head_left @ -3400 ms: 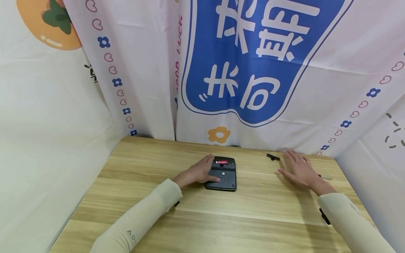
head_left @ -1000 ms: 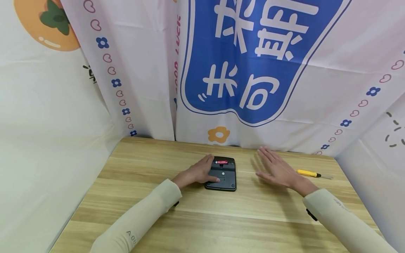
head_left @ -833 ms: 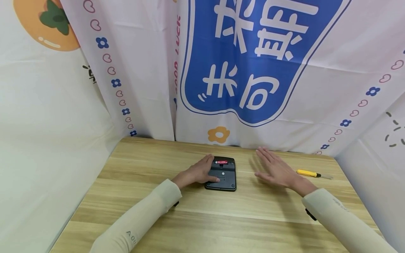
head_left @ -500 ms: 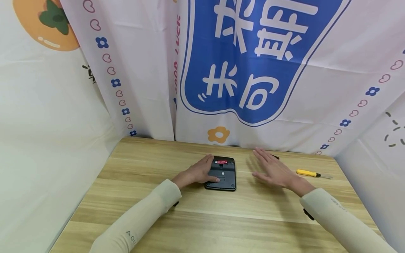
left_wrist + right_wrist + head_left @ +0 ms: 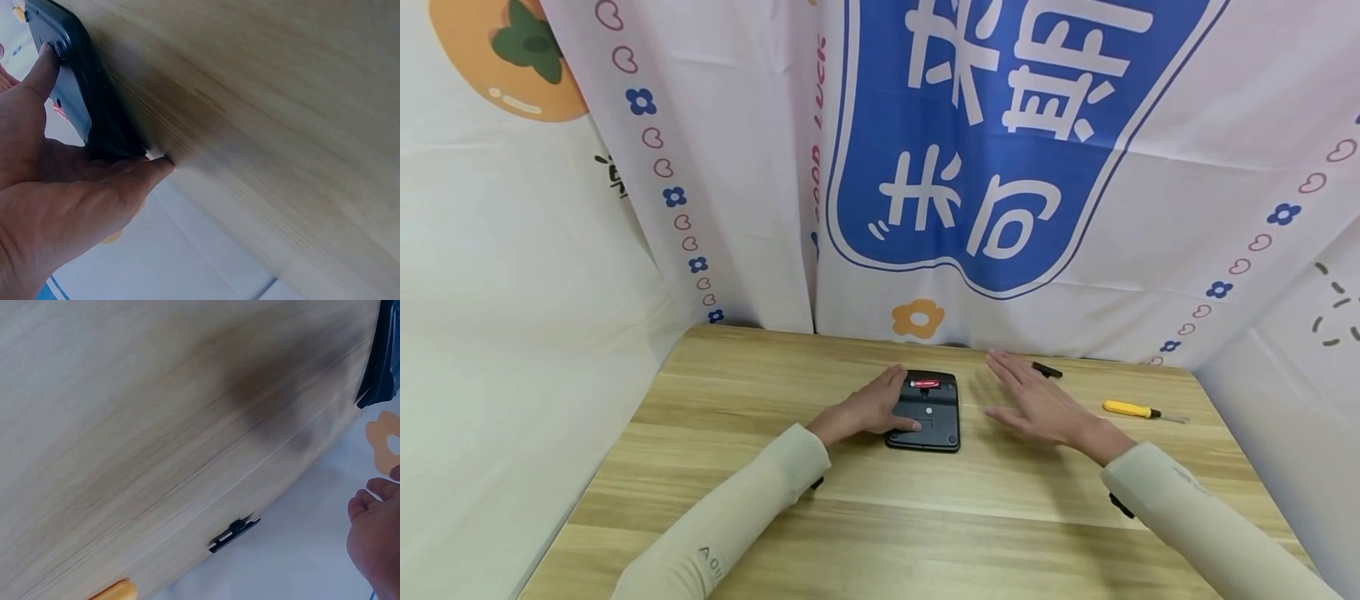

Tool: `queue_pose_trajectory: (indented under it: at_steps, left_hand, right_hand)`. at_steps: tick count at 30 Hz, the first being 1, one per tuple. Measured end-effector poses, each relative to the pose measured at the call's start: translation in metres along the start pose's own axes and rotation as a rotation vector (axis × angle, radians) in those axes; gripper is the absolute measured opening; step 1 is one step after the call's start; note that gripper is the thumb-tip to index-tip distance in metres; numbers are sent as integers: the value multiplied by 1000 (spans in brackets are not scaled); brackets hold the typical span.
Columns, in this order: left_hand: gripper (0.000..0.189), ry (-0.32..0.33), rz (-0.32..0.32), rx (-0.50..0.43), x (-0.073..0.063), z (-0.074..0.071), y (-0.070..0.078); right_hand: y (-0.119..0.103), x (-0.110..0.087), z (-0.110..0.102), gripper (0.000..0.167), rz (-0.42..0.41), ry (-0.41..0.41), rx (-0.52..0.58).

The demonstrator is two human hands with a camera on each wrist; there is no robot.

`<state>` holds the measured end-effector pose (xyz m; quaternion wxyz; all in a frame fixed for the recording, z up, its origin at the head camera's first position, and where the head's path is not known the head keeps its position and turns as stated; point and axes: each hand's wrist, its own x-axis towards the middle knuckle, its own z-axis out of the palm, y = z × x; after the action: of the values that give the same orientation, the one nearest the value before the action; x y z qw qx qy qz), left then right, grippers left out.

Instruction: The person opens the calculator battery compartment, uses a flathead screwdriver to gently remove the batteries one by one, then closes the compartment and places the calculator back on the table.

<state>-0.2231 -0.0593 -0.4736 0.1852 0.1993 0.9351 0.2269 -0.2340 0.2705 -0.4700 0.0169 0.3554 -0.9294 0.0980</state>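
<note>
A black calculator point(image 5: 928, 432) lies back side up on the table, its battery bay holding a red battery point(image 5: 924, 384). My left hand point(image 5: 874, 404) holds the calculator's left side, the thumb lying over its back and the fingers at its far edge. In the left wrist view that thumb point(image 5: 44, 75) rests beside a round foot on the casing. My right hand point(image 5: 1037, 404), fingers extended and holding nothing, hovers over the table to the right of the calculator. Just beyond it, a small black battery cover point(image 5: 1048, 369) lies near the back edge.
A screwdriver with a yellow handle point(image 5: 1126, 408) lies on the right part of the wooden table point(image 5: 880, 533). Printed white cloth point(image 5: 760, 250) hangs behind and on both sides of the table.
My right hand has travelled left from the screwdriver toward the calculator, passing over the battery cover, which shows again. The left hand and calculator have stayed put.
</note>
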Motion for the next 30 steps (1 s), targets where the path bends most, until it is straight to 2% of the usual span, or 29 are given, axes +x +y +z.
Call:
queue_pose_trajectory:
  at_steps: [30]
  left_hand:
    - [104, -6, 0, 5, 0, 0, 0]
  right_hand:
    - [-26, 27, 3, 80, -60, 9, 24]
